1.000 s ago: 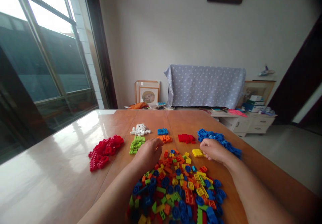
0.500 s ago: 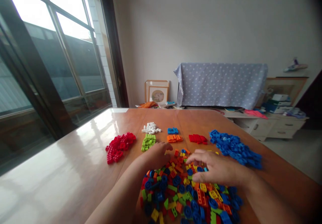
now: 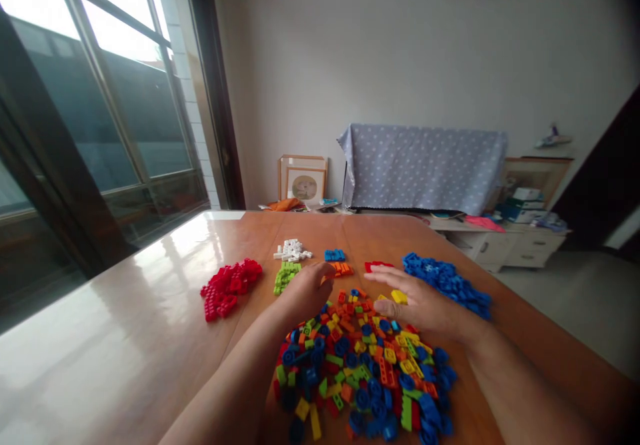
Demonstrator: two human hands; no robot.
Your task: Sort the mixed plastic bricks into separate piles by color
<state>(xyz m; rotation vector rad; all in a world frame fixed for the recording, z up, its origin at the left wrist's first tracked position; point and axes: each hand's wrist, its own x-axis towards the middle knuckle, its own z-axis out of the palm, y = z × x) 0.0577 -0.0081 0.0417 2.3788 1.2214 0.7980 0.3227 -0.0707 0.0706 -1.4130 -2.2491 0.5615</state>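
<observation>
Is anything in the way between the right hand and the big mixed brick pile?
Nothing I can see. The right hand is open, close to the far right side of the mixed pile, so the way looks clear.

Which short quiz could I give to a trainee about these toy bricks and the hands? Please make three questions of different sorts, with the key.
1. True or false: the white bricks lie farther away than the lime-green bricks.
2. Choose: which colour is the small brick group directly beyond the orange bricks? A yellow, B blue, C red.
3. Describe: how is the right hand shaped?

Key: 1 true; 2 B; 3 open, with the fingers extended and the thumb apart.
</observation>
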